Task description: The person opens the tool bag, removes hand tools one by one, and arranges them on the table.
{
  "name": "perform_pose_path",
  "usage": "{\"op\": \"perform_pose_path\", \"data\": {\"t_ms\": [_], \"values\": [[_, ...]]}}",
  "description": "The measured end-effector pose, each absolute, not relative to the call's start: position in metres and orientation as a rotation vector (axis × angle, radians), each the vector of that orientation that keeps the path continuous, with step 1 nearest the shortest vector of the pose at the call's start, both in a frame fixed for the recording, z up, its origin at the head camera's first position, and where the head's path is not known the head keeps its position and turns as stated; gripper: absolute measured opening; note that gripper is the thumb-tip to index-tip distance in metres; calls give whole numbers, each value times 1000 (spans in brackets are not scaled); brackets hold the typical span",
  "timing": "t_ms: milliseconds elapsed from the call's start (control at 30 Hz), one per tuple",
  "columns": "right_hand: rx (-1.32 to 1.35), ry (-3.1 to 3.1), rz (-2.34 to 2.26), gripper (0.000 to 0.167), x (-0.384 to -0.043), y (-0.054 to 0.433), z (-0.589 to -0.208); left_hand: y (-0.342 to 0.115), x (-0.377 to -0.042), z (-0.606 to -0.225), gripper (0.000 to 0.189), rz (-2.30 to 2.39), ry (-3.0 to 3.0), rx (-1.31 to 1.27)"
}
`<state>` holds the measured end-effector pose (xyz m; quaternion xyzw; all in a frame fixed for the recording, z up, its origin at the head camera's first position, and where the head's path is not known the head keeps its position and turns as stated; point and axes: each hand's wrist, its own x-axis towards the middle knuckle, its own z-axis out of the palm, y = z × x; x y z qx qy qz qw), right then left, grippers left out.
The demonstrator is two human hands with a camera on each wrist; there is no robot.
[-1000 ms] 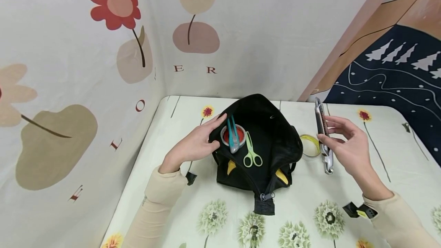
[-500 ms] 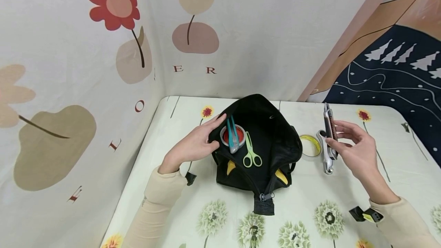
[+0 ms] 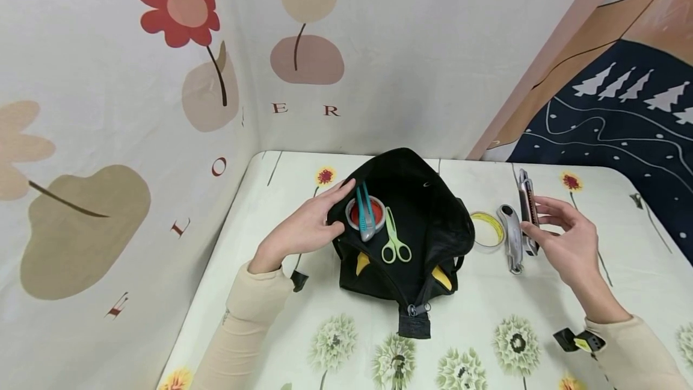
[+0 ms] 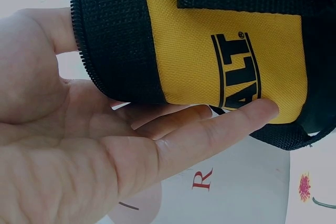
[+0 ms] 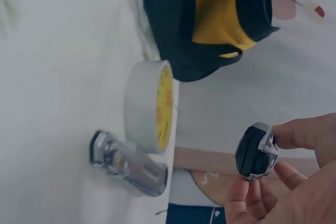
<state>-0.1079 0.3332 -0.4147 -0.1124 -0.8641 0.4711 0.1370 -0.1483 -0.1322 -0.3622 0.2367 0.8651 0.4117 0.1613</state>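
Observation:
My left hand holds the left rim of a black and yellow tool bag, thumb inside the mouth and fingers along the outside. In the left wrist view, the index fingertip lies on the yellow panel of the bag beside black lettering. Inside the bag lie a teal and grey utility knife, a tape roll with a red core and light green scissors. My right hand pinches a silver and black utility knife between thumb and fingers, above the table in the right wrist view.
Right of the bag, a clear tape roll with a yellow core lies on the flowered tablecloth. Beside it is another silver utility knife. Printed cloth walls stand behind the table and at its left.
My right hand has moved right and slightly toward me with its utility knife, uncovering the silver one on the table. The left hand and the bag have hardly moved.

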Motion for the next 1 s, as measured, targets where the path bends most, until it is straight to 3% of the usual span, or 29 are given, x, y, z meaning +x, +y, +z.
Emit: {"op": "perform_pose_path", "data": {"t_ms": [1000], "values": [[-470,-2718,1119,57,-116,375,-454,-132,-149,-362,87,1174,2465,669]]}}
